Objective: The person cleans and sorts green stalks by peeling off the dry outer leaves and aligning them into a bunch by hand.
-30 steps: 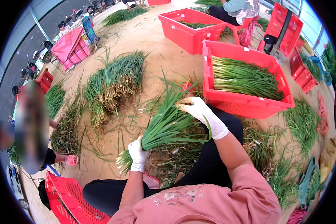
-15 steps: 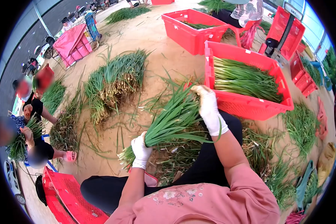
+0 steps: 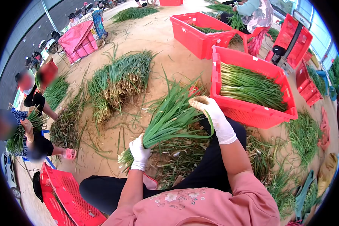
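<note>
My left hand [image 3: 140,152], in a white glove, is wrapped around a bunch of green chives [image 3: 167,122] near its pale stalk ends. The leaves fan up and to the right over my lap. My right hand [image 3: 207,106], gloved too with stained fingertips, is beside the leaf tips with its fingers curled together. A long chive leaf [image 3: 212,126] loops down from it, seemingly pinched between thumb and fingers. Just beyond this hand stands a red crate [image 3: 252,114] with chives [image 3: 248,84] laid lengthwise inside.
A large pile of chives [image 3: 120,81] lies ahead on the left. Loose trimmings [image 3: 177,164] cover the floor under my hands. More red crates [image 3: 203,37] stand ahead, and another [image 3: 69,196] is at lower left. Co-workers sit left [image 3: 17,124] and far right [image 3: 252,15].
My right hand has drawn slightly down from the leaf tips, and the long leaf now curves from its fingers. My left hand still grips the bunch. The view has shifted slightly.
</note>
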The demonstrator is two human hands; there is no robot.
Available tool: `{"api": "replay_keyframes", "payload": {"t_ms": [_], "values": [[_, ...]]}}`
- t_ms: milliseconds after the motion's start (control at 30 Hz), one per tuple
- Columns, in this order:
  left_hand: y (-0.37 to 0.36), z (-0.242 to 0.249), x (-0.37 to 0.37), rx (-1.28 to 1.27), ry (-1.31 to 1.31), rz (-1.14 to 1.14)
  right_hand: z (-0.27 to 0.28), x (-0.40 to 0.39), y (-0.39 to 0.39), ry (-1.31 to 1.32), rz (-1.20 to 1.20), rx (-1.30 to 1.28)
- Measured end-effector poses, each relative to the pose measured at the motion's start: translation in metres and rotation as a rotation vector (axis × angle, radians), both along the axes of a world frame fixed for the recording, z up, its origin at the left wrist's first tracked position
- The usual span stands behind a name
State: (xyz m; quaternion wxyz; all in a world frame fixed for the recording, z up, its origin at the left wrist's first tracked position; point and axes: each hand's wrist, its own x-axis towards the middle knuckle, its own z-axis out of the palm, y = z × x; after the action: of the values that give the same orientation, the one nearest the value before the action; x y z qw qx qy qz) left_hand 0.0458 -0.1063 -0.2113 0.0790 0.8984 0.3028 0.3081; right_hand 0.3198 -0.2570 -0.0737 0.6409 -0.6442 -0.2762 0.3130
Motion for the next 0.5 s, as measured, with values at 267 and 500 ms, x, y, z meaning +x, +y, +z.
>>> {"api": "replay_keyframes", "payload": {"t_ms": [267, 500], "values": [[-0.001, 0.000, 0.006, -0.001, -0.006, -0.037, -0.031, 0.004, 0.008, 0.186, -0.124, 0.129], [-0.010, 0.008, 0.014, 0.025, -0.014, -0.081, -0.006, 0.048, -0.009, -0.150, -0.580, 0.301]]}}
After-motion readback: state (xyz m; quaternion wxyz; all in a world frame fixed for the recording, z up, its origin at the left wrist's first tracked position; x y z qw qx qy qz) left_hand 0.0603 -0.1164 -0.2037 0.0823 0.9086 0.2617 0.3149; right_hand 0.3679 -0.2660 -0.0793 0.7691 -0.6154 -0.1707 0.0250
